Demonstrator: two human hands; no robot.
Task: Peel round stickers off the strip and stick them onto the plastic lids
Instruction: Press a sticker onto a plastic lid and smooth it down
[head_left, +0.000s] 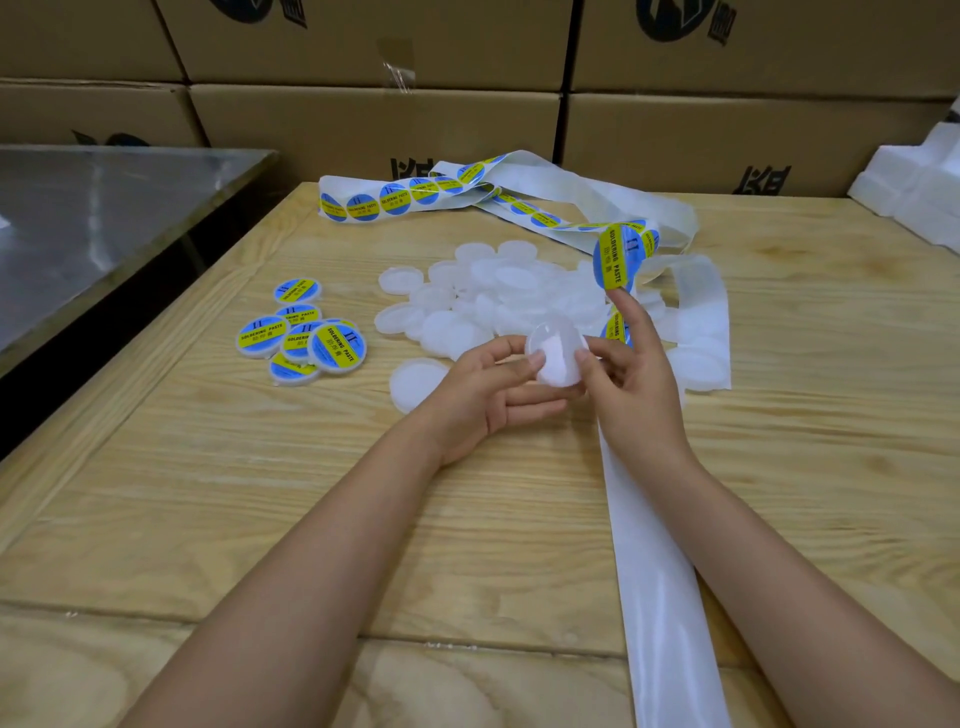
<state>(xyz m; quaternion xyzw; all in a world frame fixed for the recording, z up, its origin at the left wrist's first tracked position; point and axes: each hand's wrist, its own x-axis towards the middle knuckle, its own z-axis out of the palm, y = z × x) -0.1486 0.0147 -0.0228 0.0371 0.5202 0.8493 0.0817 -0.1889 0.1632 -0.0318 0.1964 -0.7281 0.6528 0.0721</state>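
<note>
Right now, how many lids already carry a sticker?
6 stickered lids, one overlapping pile left of the plain lids: two at back, three in middle, one in front. More may hide beneath.

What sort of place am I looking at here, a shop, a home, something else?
Most likely a small packing or warehouse workroom: stacked cardboard cartons behind a wooden table, a long strip of Soldering Paste stickers, and plain plastic lids piled near labelled lids.
</note>
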